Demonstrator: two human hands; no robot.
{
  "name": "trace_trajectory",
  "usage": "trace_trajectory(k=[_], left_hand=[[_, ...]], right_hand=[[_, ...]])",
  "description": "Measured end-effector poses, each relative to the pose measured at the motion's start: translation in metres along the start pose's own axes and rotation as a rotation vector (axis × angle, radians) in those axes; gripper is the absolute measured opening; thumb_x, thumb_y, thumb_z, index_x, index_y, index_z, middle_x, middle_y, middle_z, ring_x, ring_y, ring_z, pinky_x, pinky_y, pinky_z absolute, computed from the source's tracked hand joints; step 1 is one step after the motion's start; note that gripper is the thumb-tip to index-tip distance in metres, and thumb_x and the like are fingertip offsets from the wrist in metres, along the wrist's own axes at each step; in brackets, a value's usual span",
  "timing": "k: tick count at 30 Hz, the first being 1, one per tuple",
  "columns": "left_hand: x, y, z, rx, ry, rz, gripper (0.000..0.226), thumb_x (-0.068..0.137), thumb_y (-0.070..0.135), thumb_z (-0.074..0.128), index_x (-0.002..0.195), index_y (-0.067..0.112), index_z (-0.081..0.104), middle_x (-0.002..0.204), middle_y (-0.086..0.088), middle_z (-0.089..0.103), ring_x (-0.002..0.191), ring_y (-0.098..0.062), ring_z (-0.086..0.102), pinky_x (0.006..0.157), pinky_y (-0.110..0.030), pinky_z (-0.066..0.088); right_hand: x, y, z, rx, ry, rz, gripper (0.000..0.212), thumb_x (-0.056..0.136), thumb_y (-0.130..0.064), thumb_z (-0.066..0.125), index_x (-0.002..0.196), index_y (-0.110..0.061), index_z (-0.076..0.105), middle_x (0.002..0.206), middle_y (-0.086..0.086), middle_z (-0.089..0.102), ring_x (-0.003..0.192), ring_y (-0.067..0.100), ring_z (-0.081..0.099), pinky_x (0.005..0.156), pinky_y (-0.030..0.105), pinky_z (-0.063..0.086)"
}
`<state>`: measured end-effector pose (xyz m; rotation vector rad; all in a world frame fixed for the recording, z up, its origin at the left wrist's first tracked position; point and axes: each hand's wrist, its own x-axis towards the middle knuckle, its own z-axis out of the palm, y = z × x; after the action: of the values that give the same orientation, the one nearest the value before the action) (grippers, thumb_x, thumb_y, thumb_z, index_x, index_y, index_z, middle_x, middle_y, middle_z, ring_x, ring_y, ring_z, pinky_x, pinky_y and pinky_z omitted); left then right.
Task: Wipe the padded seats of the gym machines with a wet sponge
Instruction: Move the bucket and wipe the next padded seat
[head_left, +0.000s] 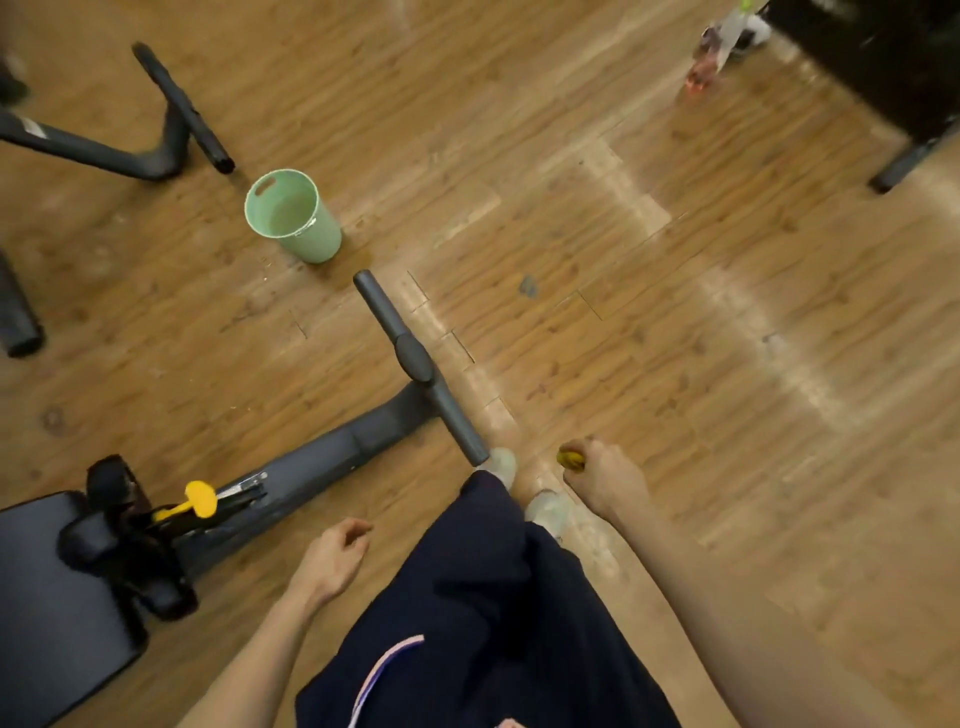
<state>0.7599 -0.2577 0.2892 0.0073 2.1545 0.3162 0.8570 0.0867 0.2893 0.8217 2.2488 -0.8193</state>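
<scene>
Wood floor (623, 312) | green bucket (293, 215) upright, contents unclear | right hand (605, 480) grips sponge (570, 460)

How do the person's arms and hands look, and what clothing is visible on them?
Both arms are bare up to the frame's edge, with no sleeves in view. The left hand and right hand have no gloves, and no rings, watch or bracelet can be made out. Below is dark navy clothing with a pink and purple stripe, and pale shoes.

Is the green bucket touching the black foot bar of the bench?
Apart. The head view shows bare wood floor between the green bucket and the near end of the foot bar.
</scene>
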Motion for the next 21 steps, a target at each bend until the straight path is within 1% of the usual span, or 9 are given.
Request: trace_trajectory(k=[5, 7, 9, 12, 14, 16, 19, 21], left_hand=[[0.035, 0.083, 0.006, -0.1, 0.007, -0.015, 0.029, 0.1, 0.018, 0.05, 0.126, 0.014, 0.062, 0.131, -0.005, 0.062, 0.123, -0.019, 0.056, 0.101, -0.026, 0.04], [0.061, 0.122, 0.002, -0.133, -0.003, 0.01, 0.03, 0.1, 0.018, 0.05, 0.127, 0.013, 0.062, 0.131, -0.004, 0.062, 0.123, -0.019, 0.056, 0.102, -0.027, 0.04], [0.085, 0.163, -0.008, -0.147, -0.018, 0.045, 0.03, 0.1, 0.018, 0.049, 0.126, 0.013, 0.062, 0.131, -0.006, 0.062, 0.123, -0.02, 0.056, 0.102, -0.028, 0.041], [0.118, 0.228, -0.035, -0.159, -0.05, 0.104, 0.03, 0.101, 0.02, 0.046, 0.128, 0.015, 0.061, 0.133, -0.003, 0.061, 0.124, -0.02, 0.055, 0.097, -0.027, 0.042], [0.134, 0.269, -0.06, -0.183, -0.041, 0.134, 0.031, 0.102, 0.021, 0.044, 0.129, 0.017, 0.06, 0.133, 0.0, 0.06, 0.124, -0.019, 0.055, 0.097, -0.026, 0.042], [0.148, 0.307, -0.086, -0.23, -0.02, 0.186, 0.031, 0.102, 0.022, 0.044, 0.129, 0.018, 0.059, 0.133, 0.001, 0.061, 0.122, -0.017, 0.056, 0.097, -0.025, 0.043], [0.168, 0.353, -0.125, -0.301, 0.005, 0.224, 0.03, 0.102, 0.022, 0.045, 0.129, 0.017, 0.058, 0.131, 0.003, 0.059, 0.124, -0.014, 0.053, 0.092, -0.019, 0.038], [0.184, 0.368, -0.144, -0.341, 0.009, 0.218, 0.031, 0.102, 0.022, 0.046, 0.13, 0.016, 0.057, 0.132, 0.003, 0.058, 0.125, -0.014, 0.052, 0.093, -0.017, 0.036]], right_hand=[[0.045, 0.033, -0.053, -0.037, -0.021, 0.039, 0.034, 0.089, -0.023, 0.056, 0.122, -0.023, 0.063, 0.122, 0.005, 0.061, 0.108, 0.027, 0.059, 0.083, 0.035, 0.051], [0.061, 0.052, -0.076, -0.027, -0.031, 0.098, 0.035, 0.089, -0.023, 0.058, 0.124, -0.022, 0.062, 0.119, 0.006, 0.063, 0.106, 0.026, 0.06, 0.083, 0.032, 0.051], [0.072, 0.07, -0.101, -0.026, -0.04, 0.15, 0.035, 0.089, -0.023, 0.06, 0.124, -0.021, 0.062, 0.117, 0.007, 0.065, 0.105, 0.026, 0.061, 0.082, 0.029, 0.049], [0.09, 0.094, -0.141, -0.017, -0.039, 0.237, 0.036, 0.088, -0.023, 0.063, 0.123, -0.02, 0.063, 0.117, 0.009, 0.066, 0.107, 0.027, 0.062, 0.085, 0.03, 0.05], [0.104, 0.104, -0.166, -0.023, -0.051, 0.285, 0.035, 0.086, -0.021, 0.065, 0.121, -0.018, 0.065, 0.114, 0.009, 0.068, 0.105, 0.028, 0.063, 0.085, 0.033, 0.052], [0.122, 0.102, -0.19, -0.016, -0.038, 0.313, 0.035, 0.086, -0.021, 0.066, 0.121, -0.016, 0.065, 0.112, 0.011, 0.068, 0.102, 0.03, 0.063, 0.085, 0.034, 0.053], [0.166, 0.088, -0.228, -0.015, -0.039, 0.304, 0.035, 0.087, -0.019, 0.065, 0.121, -0.015, 0.064, 0.114, 0.013, 0.067, 0.102, 0.03, 0.063, 0.083, 0.033, 0.051], [0.203, 0.067, -0.255, -0.03, -0.059, 0.288, 0.032, 0.087, -0.019, 0.063, 0.119, -0.015, 0.065, 0.106, 0.012, 0.068, 0.095, 0.029, 0.064, 0.078, 0.033, 0.052]])
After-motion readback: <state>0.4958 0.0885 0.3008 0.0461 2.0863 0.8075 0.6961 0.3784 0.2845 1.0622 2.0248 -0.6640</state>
